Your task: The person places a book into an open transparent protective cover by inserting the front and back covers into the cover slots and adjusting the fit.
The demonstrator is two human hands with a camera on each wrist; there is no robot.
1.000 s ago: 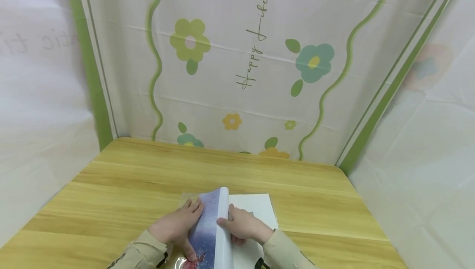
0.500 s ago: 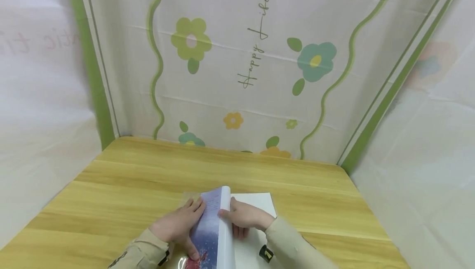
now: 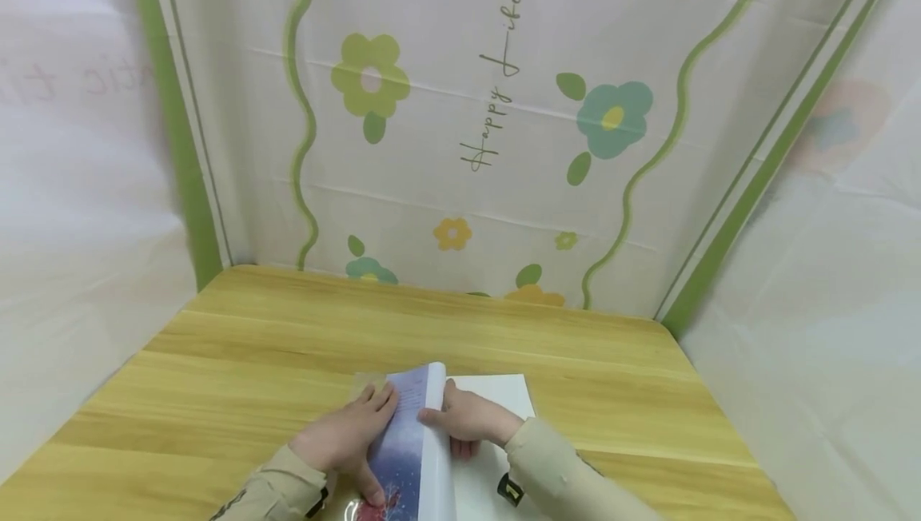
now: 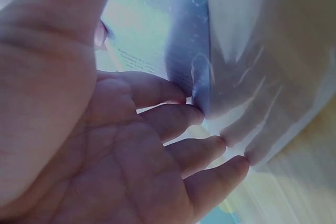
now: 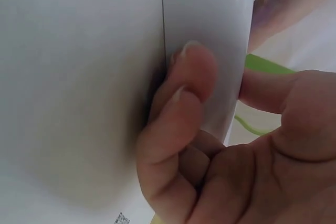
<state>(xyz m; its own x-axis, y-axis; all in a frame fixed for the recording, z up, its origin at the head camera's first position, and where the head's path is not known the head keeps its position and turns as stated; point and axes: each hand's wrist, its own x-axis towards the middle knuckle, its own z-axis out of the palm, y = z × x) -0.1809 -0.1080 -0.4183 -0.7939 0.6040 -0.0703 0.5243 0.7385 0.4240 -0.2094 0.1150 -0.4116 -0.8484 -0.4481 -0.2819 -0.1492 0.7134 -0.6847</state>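
A book (image 3: 403, 417) with a blue-purple page, a few lines of text and a red picture low down lies at the table's near edge. Its right part curves up into a rounded white fold. My left hand (image 3: 352, 437) rests on the page with fingers and thumb spread, its fingertips at the border of a clear plastic film (image 4: 294, 61). From the right, my right hand (image 3: 471, 417) grips the raised fold; its thumb is on the page side, and the fingers (image 5: 197, 72) curl against the white side. A white sheet (image 3: 496, 481) lies under the right hand.
The wood-grain table (image 3: 252, 337) stretches out beyond the book. White cloth (image 3: 432, 129) printed with flowers hangs along its back edge, and more pale cloth (image 3: 827, 305) hangs at both sides. A small printed code (image 5: 122, 217) shows on the white sheet.
The right hand's thumb and fingers have shifted slightly on the fold, and its wrist has turned a little. The left hand stays where it was on the page.
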